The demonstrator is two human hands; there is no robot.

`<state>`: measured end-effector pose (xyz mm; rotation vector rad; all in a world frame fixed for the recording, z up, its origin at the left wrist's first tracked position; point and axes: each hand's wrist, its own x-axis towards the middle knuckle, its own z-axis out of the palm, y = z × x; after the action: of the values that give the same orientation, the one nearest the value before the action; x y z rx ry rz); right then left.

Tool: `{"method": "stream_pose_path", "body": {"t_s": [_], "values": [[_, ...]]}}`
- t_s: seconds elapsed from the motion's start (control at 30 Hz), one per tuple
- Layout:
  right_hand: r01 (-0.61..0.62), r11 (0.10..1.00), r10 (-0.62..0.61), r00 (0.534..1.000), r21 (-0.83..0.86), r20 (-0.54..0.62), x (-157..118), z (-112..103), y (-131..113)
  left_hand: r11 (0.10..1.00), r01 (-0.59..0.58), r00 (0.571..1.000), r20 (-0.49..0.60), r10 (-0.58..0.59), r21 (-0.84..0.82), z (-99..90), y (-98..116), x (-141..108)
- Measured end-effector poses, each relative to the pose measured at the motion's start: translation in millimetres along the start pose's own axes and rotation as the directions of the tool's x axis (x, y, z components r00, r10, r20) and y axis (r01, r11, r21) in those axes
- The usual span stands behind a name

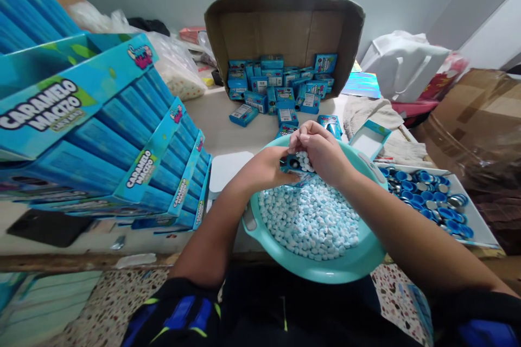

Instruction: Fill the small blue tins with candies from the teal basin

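My left hand (271, 169) is wrapped round a small blue candy box (290, 163), holding it tilted over a turquoise basin (321, 274). Curled fingers of my right hand (325, 154) meet at the box's upper end. White candies (304, 162) show between my right palm and the box; how many are inside the box is hidden. Beneath both hands, the basin holds a heap of pale blue and white candies (313, 222).
Tall stacked display trays (93, 103) of blue boxes stand at left, beside a black phone (49, 226). A cardboard carton (280, 27) on its side holds several small boxes. Right of the basin lie an opened box (370, 141) and a white tray (482, 222) of blue-rimmed lids.
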<state>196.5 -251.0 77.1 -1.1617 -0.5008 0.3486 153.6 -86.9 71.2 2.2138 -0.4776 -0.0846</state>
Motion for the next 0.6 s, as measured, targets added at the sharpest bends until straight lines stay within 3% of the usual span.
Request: {"method": "stream_pose_path", "body": {"t_s": [0.27,0.43,0.6], "values": [[0.054,0.997,-0.056,0.998,0.059,0.028,0.2,2.4,1.0,0.979,-0.093,0.994,0.078,0.080,0.179,-0.1,1.4,-0.2],[0.063,0.997,-0.064,0.998,0.052,0.016,0.0,1.8,-3.9,0.989,-0.120,0.993,0.014,0.119,0.085,-2.1,0.9,-0.1],[0.109,0.992,-0.110,0.994,0.062,0.013,-0.8,0.8,-8.3,0.996,-0.080,0.993,-0.083,0.083,0.039,-2.3,-3.0,-0.2]]}}
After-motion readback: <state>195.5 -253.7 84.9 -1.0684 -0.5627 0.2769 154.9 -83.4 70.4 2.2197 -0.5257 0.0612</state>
